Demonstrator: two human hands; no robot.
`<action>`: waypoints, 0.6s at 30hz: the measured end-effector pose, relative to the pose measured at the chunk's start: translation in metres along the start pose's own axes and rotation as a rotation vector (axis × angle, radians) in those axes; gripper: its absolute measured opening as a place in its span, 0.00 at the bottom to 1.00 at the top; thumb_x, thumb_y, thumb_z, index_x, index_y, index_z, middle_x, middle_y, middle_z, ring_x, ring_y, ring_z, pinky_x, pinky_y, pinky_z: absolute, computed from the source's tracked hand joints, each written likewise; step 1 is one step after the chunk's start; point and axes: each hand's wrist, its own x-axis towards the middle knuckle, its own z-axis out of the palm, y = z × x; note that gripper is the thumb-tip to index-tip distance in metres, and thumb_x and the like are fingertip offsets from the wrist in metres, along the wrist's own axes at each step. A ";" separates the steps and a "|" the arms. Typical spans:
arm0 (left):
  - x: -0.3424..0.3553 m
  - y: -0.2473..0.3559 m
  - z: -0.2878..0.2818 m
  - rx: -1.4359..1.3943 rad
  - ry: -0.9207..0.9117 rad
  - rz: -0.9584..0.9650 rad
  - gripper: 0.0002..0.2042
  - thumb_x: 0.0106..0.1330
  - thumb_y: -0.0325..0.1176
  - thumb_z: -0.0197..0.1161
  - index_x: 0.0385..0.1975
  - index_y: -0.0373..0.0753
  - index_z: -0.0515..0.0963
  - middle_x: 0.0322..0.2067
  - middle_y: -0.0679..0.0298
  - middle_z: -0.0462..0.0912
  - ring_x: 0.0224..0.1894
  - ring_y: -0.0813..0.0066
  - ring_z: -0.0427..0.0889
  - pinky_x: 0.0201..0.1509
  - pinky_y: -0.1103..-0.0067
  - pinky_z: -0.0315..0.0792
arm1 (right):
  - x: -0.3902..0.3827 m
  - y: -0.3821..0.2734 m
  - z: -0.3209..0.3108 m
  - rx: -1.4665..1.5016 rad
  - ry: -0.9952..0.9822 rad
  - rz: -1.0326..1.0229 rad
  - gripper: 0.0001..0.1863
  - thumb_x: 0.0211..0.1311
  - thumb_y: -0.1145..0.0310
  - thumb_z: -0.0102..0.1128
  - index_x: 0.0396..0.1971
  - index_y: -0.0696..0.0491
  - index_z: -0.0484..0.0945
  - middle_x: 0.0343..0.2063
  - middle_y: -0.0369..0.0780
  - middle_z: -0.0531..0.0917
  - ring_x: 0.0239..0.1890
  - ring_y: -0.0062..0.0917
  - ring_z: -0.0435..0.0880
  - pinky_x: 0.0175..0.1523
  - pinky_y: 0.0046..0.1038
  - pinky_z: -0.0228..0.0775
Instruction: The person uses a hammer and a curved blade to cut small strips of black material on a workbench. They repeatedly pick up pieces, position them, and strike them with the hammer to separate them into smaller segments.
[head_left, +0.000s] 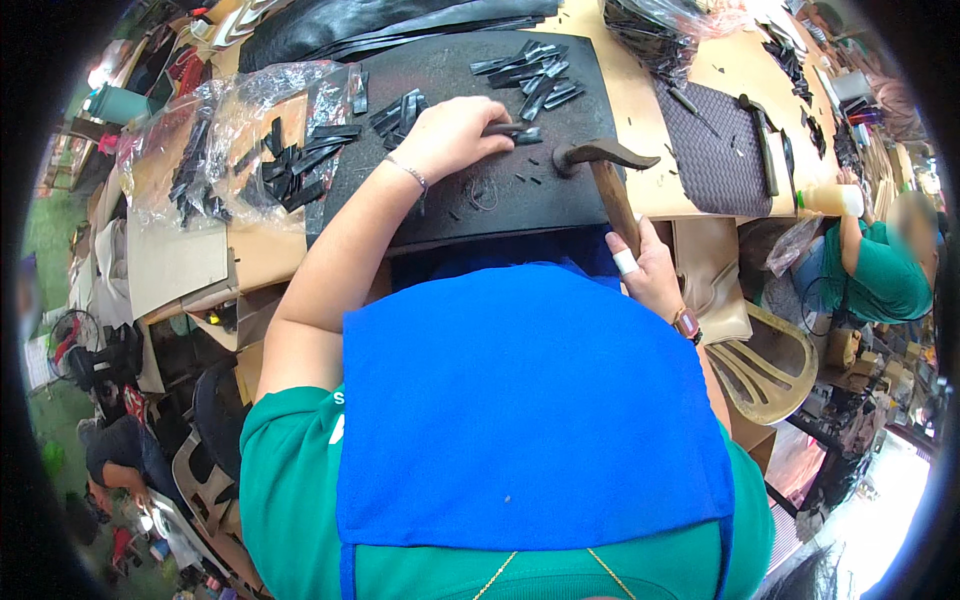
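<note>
Left hand: fingers curled and closed together, the left hand (pixel 458 138) pinching a dark rod (pixel 503 129) low over the black board (pixel 545 205); the rod's tip is at a short black strip (pixel 528 136).
Right hand: wrapped around the wooden handle of a hammer (pixel 616 205), the right hand (pixel 655 275) just off the board's near right corner.
Hammer head: above the board's right edge; contact cannot be told.
Black strips: one loose pile (pixel 545 75) at the board's far side, another (pixel 393 112) beside the left hand.
Left plastic bag: a clear bag (pixel 150 150) spread on the table, dark strips showing through; whether inside or beneath is unclear.
Far plastic bag: a clear bag with black pieces (pixel 650 40), right of the board.
Jar: a jar (pixel 832 200) with pale yellow contents, near a co-worker's arm (pixel 850 240).
</note>
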 end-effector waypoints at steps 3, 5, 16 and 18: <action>0.018 -0.012 0.008 0.071 0.173 0.009 0.12 0.64 0.44 0.63 0.39 0.45 0.79 0.39 0.63 0.81 0.46 0.59 0.82 0.46 0.67 0.76 | 0.002 -0.002 0.001 -0.031 0.015 -0.029 0.22 0.68 0.58 0.59 0.51 0.60 0.71 0.34 0.53 0.84 0.36 0.39 0.86 0.43 0.35 0.74; 0.030 -0.018 0.004 0.144 0.289 -0.013 0.12 0.64 0.46 0.63 0.39 0.46 0.79 0.40 0.65 0.81 0.44 0.59 0.82 0.45 0.67 0.77 | 0.004 0.006 0.002 -0.030 0.025 -0.041 0.22 0.68 0.58 0.59 0.51 0.59 0.71 0.34 0.53 0.84 0.36 0.39 0.86 0.43 0.34 0.74; -0.071 -0.065 -0.073 0.000 -0.045 -0.089 0.16 0.59 0.32 0.66 0.45 0.34 0.80 0.40 0.55 0.82 0.46 0.60 0.81 0.56 0.71 0.72 | 0.008 -0.021 0.009 -0.249 0.015 -0.159 0.20 0.68 0.58 0.58 0.50 0.56 0.68 0.31 0.57 0.82 0.36 0.55 0.82 0.39 0.47 0.74; -0.076 -0.062 -0.067 0.013 -0.040 -0.091 0.14 0.59 0.31 0.67 0.44 0.34 0.80 0.39 0.55 0.81 0.46 0.60 0.81 0.55 0.72 0.72 | 0.014 -0.026 0.015 -0.250 -0.092 -0.192 0.20 0.68 0.58 0.58 0.51 0.55 0.68 0.31 0.57 0.82 0.37 0.55 0.82 0.39 0.47 0.73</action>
